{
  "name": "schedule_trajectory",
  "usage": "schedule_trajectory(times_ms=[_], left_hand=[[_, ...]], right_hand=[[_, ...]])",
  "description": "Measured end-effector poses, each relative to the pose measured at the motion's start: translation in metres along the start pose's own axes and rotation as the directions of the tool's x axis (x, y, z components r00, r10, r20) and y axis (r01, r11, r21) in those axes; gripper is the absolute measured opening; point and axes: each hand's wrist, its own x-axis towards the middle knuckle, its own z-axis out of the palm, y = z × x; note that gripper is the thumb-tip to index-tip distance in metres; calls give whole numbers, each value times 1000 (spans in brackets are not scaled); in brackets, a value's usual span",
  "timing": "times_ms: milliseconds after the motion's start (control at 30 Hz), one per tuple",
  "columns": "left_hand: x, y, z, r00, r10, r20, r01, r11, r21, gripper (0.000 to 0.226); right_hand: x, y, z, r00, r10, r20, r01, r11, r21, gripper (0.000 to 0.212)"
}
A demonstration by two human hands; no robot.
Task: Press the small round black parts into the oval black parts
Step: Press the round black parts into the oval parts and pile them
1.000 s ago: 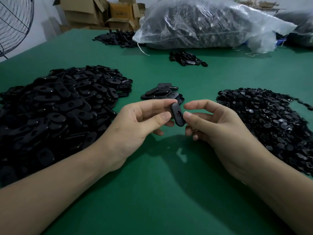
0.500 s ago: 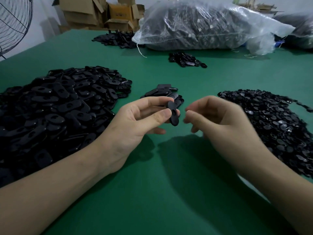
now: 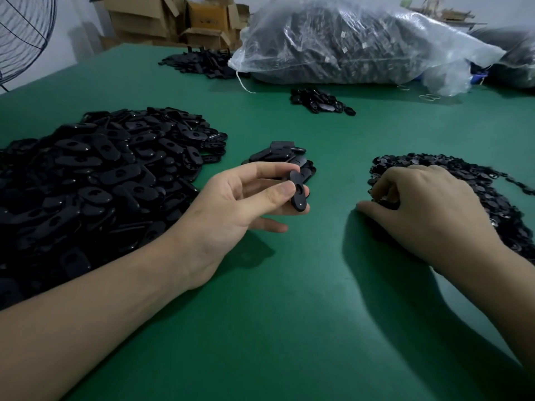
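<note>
The left hand [image 3: 231, 204] pinches a flat oval black plastic part [image 3: 298, 190] between thumb and fingers, held above the green surface [image 3: 289, 314] with its long axis running roughly top to bottom and its hole facing the right side. The right hand [image 3: 428, 206] rests knuckles-up, fingers curled into the near-left edge of the heap of small round black parts [image 3: 477, 180], well apart to the right; whether it grips one I cannot tell. The next move likely brings a round part leftward to that hole.
</note>
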Motion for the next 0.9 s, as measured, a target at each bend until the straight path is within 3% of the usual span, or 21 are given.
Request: schedule_trajectory(times_ms=[233,433,800,900], left_hand=[[0,0,-1,1000,-4,8,4,1000,-2,37],[1,-1,-1,1000,-2,10,2,1000,12,37],[1,-2,-1,1000,-2,14,2,1000,22,37],[1,-1,-1,1000,3,13,-3,1000,15,38]], right_hand=[[-1,3,-10,992,-67,110,62,997,45,31],[1,6,-11,987,-119,104,117,993,28,6],[6,11,1,989,-142,-42,143,989,25,7],[7,9,1,973,-143,-180,184,953,239,7]])
